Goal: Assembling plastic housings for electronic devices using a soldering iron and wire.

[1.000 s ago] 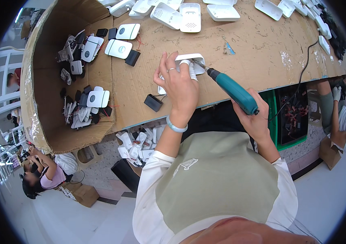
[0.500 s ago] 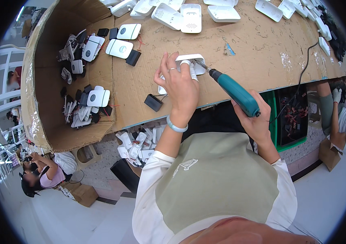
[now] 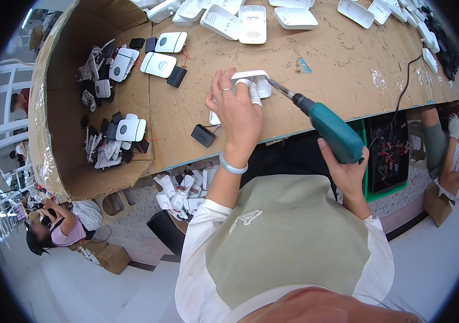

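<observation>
My left hand (image 3: 236,110) is closed around a white plastic housing (image 3: 262,89) on the cardboard-covered table; white wraps cover some fingertips. A white part under the hand shows at its left side, and a small black box (image 3: 203,135) on a wire lies beside it. In my right hand (image 3: 346,168) is a teal electric screwdriver (image 3: 336,133), gripped by its rear end. Its dark bit points up and left, with the tip close to the right edge of the housing. I cannot tell whether the tip touches it.
A large cardboard box (image 3: 51,124) on the left holds white devices with black parts and wires. Open white shells (image 3: 252,25) line the far edge. A black cable (image 3: 402,91) crosses the right side. Below the table stands a green-rimmed bin (image 3: 369,188). Other people sit at both sides.
My right hand has drawn the electric screwdriver back, right and toward me, so its bit has come out of the housing. My left hand stays nearly still on the housing.
</observation>
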Action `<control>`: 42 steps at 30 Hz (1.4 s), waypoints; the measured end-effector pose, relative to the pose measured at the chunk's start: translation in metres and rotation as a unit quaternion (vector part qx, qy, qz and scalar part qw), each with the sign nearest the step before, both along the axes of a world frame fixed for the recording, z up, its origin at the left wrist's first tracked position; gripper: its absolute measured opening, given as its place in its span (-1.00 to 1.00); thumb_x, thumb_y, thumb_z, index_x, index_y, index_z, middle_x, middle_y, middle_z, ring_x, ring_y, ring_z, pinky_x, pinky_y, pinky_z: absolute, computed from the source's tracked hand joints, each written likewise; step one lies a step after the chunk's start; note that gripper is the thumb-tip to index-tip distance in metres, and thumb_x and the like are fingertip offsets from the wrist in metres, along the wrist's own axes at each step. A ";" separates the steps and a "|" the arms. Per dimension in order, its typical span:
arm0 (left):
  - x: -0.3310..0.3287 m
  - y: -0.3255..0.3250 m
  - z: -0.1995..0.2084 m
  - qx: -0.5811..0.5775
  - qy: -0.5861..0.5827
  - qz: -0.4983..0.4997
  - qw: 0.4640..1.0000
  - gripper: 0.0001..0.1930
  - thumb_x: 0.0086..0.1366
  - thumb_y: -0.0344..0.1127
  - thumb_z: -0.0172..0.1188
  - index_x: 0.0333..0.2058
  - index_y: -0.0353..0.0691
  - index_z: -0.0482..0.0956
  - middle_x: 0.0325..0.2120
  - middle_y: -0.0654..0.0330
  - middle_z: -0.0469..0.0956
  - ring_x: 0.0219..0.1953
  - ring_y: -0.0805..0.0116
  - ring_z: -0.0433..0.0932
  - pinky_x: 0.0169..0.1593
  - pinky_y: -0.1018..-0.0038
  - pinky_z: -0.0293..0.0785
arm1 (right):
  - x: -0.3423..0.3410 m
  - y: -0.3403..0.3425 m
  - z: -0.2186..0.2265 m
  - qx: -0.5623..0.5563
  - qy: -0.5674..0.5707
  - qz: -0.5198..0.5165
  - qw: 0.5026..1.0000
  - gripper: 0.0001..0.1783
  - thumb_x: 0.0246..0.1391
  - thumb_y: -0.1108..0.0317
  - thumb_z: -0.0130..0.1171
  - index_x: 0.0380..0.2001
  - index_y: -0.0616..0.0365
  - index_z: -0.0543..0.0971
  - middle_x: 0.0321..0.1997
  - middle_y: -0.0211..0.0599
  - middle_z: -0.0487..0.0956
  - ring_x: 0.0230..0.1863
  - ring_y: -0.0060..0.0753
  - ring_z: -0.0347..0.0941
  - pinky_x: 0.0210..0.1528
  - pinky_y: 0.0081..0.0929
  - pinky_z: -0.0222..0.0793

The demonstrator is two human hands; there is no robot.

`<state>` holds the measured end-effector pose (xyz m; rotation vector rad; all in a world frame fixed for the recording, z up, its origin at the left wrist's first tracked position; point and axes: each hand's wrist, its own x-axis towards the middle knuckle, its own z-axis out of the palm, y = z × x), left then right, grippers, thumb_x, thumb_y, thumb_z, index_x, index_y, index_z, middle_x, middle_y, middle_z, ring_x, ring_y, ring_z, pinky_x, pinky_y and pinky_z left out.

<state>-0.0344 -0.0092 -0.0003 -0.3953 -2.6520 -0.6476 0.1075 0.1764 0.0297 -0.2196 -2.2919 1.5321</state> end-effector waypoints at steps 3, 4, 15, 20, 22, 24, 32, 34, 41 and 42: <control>-0.002 -0.001 0.001 -0.001 -0.022 -0.002 1.000 -0.84 0.08 -0.54 0.29 -0.32 -0.42 0.62 0.13 -0.09 0.44 0.28 -0.14 0.31 0.28 -0.03 0.17 | 0.008 0.000 0.008 -0.069 -0.012 -0.045 0.997 -0.84 0.07 0.54 0.42 -0.30 0.35 0.63 -0.35 -0.37 0.63 -0.34 -0.67 0.49 -0.27 -0.62 0.43; -0.003 -0.002 0.002 -0.002 -0.021 -0.003 1.000 -0.84 0.08 -0.54 0.29 -0.32 -0.42 0.62 0.13 -0.09 0.44 0.28 -0.14 0.31 0.28 -0.03 0.17 | 0.012 0.002 0.008 -0.082 -0.029 -0.070 0.994 -0.83 0.07 0.53 0.42 -0.28 0.35 0.65 -0.35 -0.36 0.66 -0.33 -0.66 0.52 -0.25 -0.62 0.44; 0.027 -0.044 0.019 0.148 -0.114 -0.067 0.980 -0.82 0.19 -0.43 0.34 -0.29 -0.43 0.59 -0.01 -0.11 0.48 -0.03 -0.10 0.54 0.05 0.24 0.48 | 0.017 0.007 0.014 -0.139 -0.030 -0.095 0.985 -0.69 0.11 0.59 0.37 -0.04 0.33 0.65 -0.15 -0.28 0.73 -0.27 -0.63 0.60 -0.30 -0.69 0.47; 0.091 -0.142 0.038 0.301 -0.337 -0.141 0.881 -0.74 0.27 -0.43 0.32 -0.08 -0.39 0.63 0.04 0.09 0.46 0.10 0.29 0.48 0.14 0.42 0.42 | 0.018 0.012 0.011 -0.152 -0.016 -0.106 0.983 -0.68 0.13 0.59 0.36 -0.03 0.32 0.63 -0.15 -0.28 0.72 -0.23 -0.62 0.61 -0.27 -0.69 0.50; 0.125 -0.195 0.035 0.430 -0.384 -0.129 0.807 -0.69 0.25 -0.36 0.36 -0.06 -0.34 0.63 0.04 0.08 0.48 0.10 0.23 0.48 0.13 0.36 0.44 | 0.014 0.013 0.007 -0.119 -0.010 -0.086 0.989 -0.70 0.12 0.59 0.36 -0.05 0.33 0.64 -0.15 -0.26 0.73 -0.17 -0.55 0.64 -0.11 -0.61 0.54; 0.159 -0.248 0.001 0.472 -0.348 -0.112 0.802 -0.63 0.26 -0.26 0.33 -0.02 -0.34 0.62 -0.01 0.12 0.54 0.00 0.32 0.54 -0.07 0.48 0.52 | 0.012 0.011 0.012 -0.114 -0.020 -0.081 0.990 -0.70 0.11 0.59 0.37 -0.06 0.33 0.65 -0.15 -0.23 0.73 -0.12 -0.48 0.65 0.01 -0.54 0.53; 0.263 -0.390 -0.209 0.148 -0.369 0.386 0.833 -0.70 0.16 -0.41 0.21 -0.14 -0.42 0.67 -0.30 0.02 0.70 -0.30 0.08 0.65 -0.20 0.29 0.53 | 0.014 0.006 0.017 -0.134 -0.026 -0.052 0.989 -0.69 0.10 0.60 0.37 -0.06 0.34 0.65 -0.16 -0.23 0.73 -0.11 -0.49 0.65 0.01 -0.54 0.53; 0.254 -0.372 -0.216 -0.133 -0.350 0.398 0.838 -0.71 0.08 -0.41 0.20 -0.22 -0.41 0.66 -0.25 -0.18 0.66 -0.14 -0.12 0.63 -0.04 0.14 0.53 | 0.016 0.005 0.017 -0.131 -0.014 -0.051 0.990 -0.69 0.10 0.59 0.37 -0.05 0.34 0.65 -0.16 -0.24 0.73 -0.14 -0.52 0.64 -0.03 -0.57 0.52; 0.152 -0.205 -0.021 -0.153 -0.379 0.211 0.888 -0.81 0.19 -0.27 0.30 -0.32 -0.28 0.67 -0.36 -0.11 0.65 -0.28 -0.12 0.64 -0.19 0.01 0.53 | 0.020 0.014 0.025 -0.127 -0.009 -0.102 0.987 -0.69 0.14 0.57 0.35 -0.03 0.31 0.62 -0.16 -0.29 0.71 -0.35 -0.69 0.52 -0.39 -0.70 0.42; 0.131 -0.173 0.019 -0.085 -0.346 0.050 0.933 -0.80 0.23 -0.24 0.30 -0.35 -0.28 0.66 -0.40 -0.11 0.64 -0.31 -0.14 0.64 -0.24 0.01 0.52 | 0.018 0.015 0.020 -0.120 -0.006 -0.097 0.988 -0.69 0.14 0.57 0.35 -0.03 0.31 0.62 -0.16 -0.29 0.71 -0.35 -0.69 0.52 -0.39 -0.70 0.42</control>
